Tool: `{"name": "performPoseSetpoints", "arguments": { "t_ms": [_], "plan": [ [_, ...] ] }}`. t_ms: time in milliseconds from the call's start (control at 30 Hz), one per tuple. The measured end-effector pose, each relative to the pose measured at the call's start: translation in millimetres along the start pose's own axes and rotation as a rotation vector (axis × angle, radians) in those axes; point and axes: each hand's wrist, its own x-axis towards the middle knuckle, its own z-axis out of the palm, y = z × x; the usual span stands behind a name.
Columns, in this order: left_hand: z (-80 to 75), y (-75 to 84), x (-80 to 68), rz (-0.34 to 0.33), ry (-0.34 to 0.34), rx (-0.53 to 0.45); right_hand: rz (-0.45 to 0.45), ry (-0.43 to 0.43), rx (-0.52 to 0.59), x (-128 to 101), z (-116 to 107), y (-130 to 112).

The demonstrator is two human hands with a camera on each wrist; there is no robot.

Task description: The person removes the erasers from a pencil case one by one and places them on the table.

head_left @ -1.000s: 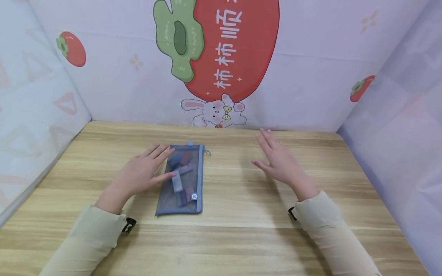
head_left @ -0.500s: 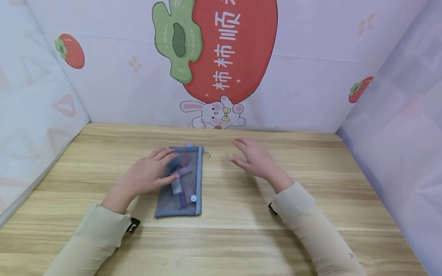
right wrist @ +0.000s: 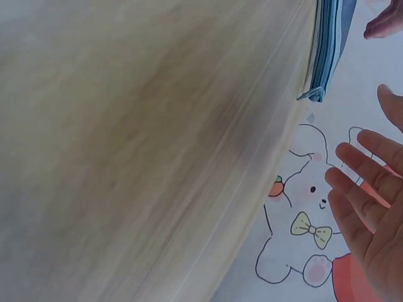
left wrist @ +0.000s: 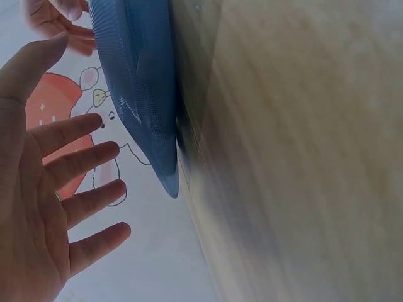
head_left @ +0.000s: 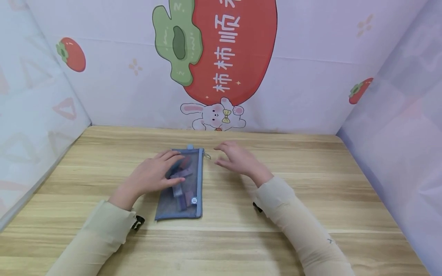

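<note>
A blue mesh zipper pouch [head_left: 191, 184] lies flat on the wooden table, with several small coloured blocks [head_left: 177, 190] showing through it. Over its left side hovers my left hand [head_left: 150, 174], fingers spread and relaxed; in the left wrist view a gap shows between the fingers and the pouch [left wrist: 138, 75]. To the right of the pouch my right hand [head_left: 238, 159] is in the air, fingers loosely bent and holding nothing, its tips near the zipper pull [head_left: 207, 156]. The right wrist view shows the zipper edge [right wrist: 324, 50] beyond the right fingers.
The wooden table [head_left: 221, 245] meets a white back wall sheet [head_left: 304, 88] printed with a large red persimmon and a rabbit. Pale printed sheets also stand along the left [head_left: 31, 96] and right sides [head_left: 407, 115]. Black bands show at both cuffs.
My right hand has moved left toward the pouch's zipper side, its fingers bending a little. My left hand has shifted slightly right over the pouch. The pouch stays in place.
</note>
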Motion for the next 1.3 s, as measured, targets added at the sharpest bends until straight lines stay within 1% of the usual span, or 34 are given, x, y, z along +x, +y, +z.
{"name": "performPoseSetpoints", "arguments": {
  "t_ms": [167, 267, 500, 667, 1000, 1167, 1300],
  "plan": [
    [1.6, -3.2, 4.5, -0.009, -0.01, -0.019, -0.005, -0.014, 0.029, 13, 3, -3],
    [2.8, -4.7, 7.5, -0.011, -0.027, -0.035, -0.002, -0.025, 0.043, 20, 5, -4],
    [2.8, -5.2, 11.1, -0.025, -0.086, -0.06, 0.055, -0.056, 0.098, 33, 11, -6],
    [3.9, -7.1, 11.7, -0.039, -0.121, -0.059, 0.08, -0.064, 0.154, 37, 13, -5],
    [7.7, -9.2, 13.9, -0.038, -0.152, -0.061, 0.105, -0.088, 0.274, 45, 23, 0],
    [6.0, -9.7, 12.9, -0.036, -0.177, -0.064, 0.134, -0.101, 0.318, 49, 26, 0],
    [4.2, -11.2, 12.8, -0.023, -0.191, -0.067, 0.161, -0.106, 0.34, 50, 27, 1]
  ]
}}
